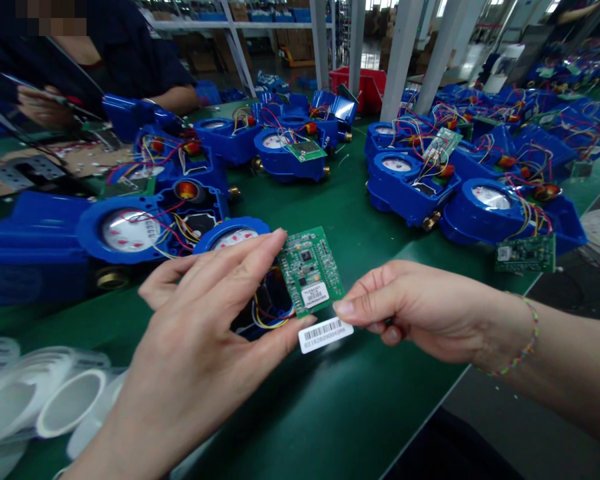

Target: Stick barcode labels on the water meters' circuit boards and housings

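Between the thumb and fingers of my left hand (205, 333) is a green circuit board (307, 263), held by its edges with its chips and a small white label facing me. Colored wires run from beside the board toward a blue water meter (233, 233) partly hidden behind my left hand. My right hand (400, 300) pinches one end of a white barcode sticker (325, 335) between thumb and forefinger. The sticker sits just below the board's lower edge; whether they touch I cannot tell.
Blue water meters with loose wires and boards crowd the green table (330, 200), such as one meter (490, 197) at right. Rolls of white label backing (73, 403) lie at lower left. Across the table a person (145, 60) works. A red bin (365, 90) stands behind.
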Motion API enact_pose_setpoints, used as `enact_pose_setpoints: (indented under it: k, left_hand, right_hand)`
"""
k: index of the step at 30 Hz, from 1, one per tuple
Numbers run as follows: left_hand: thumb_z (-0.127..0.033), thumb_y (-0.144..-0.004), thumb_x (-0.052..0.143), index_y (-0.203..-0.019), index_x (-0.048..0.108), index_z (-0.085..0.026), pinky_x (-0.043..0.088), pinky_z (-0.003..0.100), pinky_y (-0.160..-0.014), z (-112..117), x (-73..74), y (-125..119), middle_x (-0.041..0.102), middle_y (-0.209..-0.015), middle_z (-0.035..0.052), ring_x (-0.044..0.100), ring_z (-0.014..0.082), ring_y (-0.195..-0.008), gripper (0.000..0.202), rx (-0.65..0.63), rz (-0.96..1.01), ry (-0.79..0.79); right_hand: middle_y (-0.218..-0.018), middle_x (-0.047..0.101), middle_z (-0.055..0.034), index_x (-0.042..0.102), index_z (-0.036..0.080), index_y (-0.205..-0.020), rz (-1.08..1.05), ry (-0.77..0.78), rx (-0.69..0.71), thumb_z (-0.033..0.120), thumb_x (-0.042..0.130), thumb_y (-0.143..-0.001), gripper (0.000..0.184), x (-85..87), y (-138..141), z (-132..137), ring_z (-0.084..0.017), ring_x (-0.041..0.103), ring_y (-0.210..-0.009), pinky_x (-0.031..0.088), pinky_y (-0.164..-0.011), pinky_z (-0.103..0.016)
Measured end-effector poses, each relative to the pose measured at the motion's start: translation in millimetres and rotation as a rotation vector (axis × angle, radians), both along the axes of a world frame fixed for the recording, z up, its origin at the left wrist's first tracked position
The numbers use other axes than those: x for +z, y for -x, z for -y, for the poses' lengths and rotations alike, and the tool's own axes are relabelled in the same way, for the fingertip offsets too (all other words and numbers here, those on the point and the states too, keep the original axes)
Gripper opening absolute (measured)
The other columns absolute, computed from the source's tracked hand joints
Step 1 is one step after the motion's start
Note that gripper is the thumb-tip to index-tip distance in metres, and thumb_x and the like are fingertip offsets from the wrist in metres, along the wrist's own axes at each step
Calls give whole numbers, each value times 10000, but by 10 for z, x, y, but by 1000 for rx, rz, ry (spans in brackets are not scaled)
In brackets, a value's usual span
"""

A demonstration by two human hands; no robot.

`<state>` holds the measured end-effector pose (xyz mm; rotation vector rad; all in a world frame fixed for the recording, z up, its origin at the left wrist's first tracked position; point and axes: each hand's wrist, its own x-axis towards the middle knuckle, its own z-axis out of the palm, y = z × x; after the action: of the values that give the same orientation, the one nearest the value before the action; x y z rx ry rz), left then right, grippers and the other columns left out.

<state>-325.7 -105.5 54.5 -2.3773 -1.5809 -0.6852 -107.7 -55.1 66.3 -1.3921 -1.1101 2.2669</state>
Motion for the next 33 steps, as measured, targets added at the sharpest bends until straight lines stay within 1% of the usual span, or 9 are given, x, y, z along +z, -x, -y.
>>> enact_pose_setpoints:
  k: [4,13,22,27,33]
  left_hand:
    - [-539,-946,454,-1395,512,-146,324,439,-1002,-11,3,-15,653,-1311,176,587,301,-1231,600,-1,-5,1]
    - [-544,-955,429,-1371,535,-132,320,459,-985,-9,8,-20,666,-1279,193,607,318,-1197,595,9,-7,-5]
    - [-567,-947,427,-1379,530,-147,331,459,-967,-23,-1,-27,666,-1287,180,611,321,-1198,612,10,-7,-7]
    - [-545,-949,434,-1390,519,-161,334,462,-981,-16,-3,-13,664,-1302,174,607,314,-1218,591,7,-8,-23]
    - [-554,-937,465,-1404,509,-181,353,467,-985,-10,-12,1,654,-1323,169,607,313,-1225,599,9,-3,-18]
  right_hand:
    - [-483,516,62,674,120,-579,3,-1,-13,208,886,-625,235,7,13,2,-22,369,-434,211,-401,-164]
    - [-468,508,68,662,118,-565,27,2,-32,65,784,-724,208,33,28,14,-18,371,-414,218,-382,-147]
    - [-477,509,62,667,110,-593,12,-16,-20,74,735,-785,206,6,20,12,-23,366,-422,212,-382,-154]
    - [-479,511,61,673,113,-596,10,-15,-14,63,745,-761,187,-3,21,20,-25,371,-425,214,-385,-155]
    - [-482,517,61,685,121,-584,7,-29,-19,81,781,-725,176,-4,15,33,-28,375,-438,221,-397,-161]
